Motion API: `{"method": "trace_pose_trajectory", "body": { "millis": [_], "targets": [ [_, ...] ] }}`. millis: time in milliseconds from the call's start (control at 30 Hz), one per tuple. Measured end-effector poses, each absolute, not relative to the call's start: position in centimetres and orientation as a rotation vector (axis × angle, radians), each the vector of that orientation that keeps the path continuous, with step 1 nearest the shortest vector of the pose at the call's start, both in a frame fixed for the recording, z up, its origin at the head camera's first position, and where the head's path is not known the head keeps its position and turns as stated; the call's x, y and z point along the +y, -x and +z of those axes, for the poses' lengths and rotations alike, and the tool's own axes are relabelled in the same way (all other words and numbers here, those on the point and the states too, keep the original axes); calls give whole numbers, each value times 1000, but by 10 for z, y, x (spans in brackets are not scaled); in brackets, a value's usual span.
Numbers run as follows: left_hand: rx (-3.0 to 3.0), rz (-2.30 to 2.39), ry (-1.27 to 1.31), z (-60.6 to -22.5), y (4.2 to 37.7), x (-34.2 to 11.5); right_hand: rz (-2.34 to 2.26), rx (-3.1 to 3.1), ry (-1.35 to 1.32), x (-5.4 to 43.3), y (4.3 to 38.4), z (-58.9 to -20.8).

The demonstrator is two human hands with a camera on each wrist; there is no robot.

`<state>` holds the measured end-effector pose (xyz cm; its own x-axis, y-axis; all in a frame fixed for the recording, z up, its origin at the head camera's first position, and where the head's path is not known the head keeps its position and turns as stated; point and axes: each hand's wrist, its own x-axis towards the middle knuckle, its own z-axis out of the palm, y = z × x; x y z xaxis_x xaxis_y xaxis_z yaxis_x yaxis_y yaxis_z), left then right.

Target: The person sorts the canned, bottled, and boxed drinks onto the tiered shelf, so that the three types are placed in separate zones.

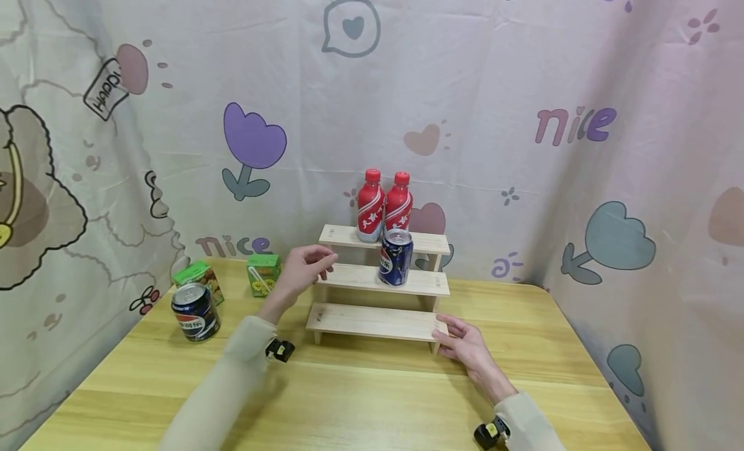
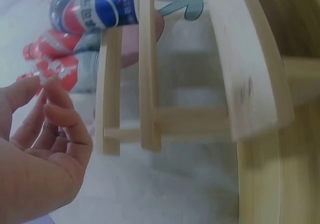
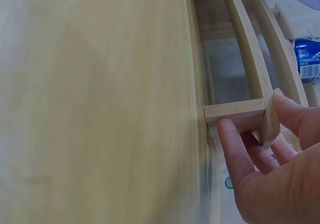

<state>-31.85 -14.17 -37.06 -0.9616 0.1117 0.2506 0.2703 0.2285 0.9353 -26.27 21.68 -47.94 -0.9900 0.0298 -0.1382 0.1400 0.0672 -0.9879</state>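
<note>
A three-step wooden display rack [image 1: 372, 320] stands on the table. My right hand [image 1: 467, 351] grips the right end of its lowest step; the right wrist view shows the thumb [image 3: 290, 109] on the board's top and fingers against the leg below. Beside the left end of the middle step is my left hand [image 1: 302, 269], loosely curled with nothing between thumb and fingers. A blue cola can [image 1: 396, 258] sits upright on the middle step, right of centre. Two red-capped bottles, one left [image 1: 370, 209] and one right [image 1: 398, 204], stand side by side on the top step.
At the table's left are another blue cola can [image 1: 196, 314], a green drink carton [image 1: 200, 280] behind it, and a second green carton [image 1: 263, 275] with a straw, near my left wrist. A patterned curtain [image 1: 494, 70] hangs behind the table and along both sides.
</note>
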Motion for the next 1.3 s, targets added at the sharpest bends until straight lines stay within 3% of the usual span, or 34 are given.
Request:
{"method": "trace_pose_trajectory", "body": {
  "millis": [1300],
  "targets": [
    [-2496, -1640, 283, -379, 273, -286, -2070, 2228, -183, 217, 263, -477]
  ]
}}
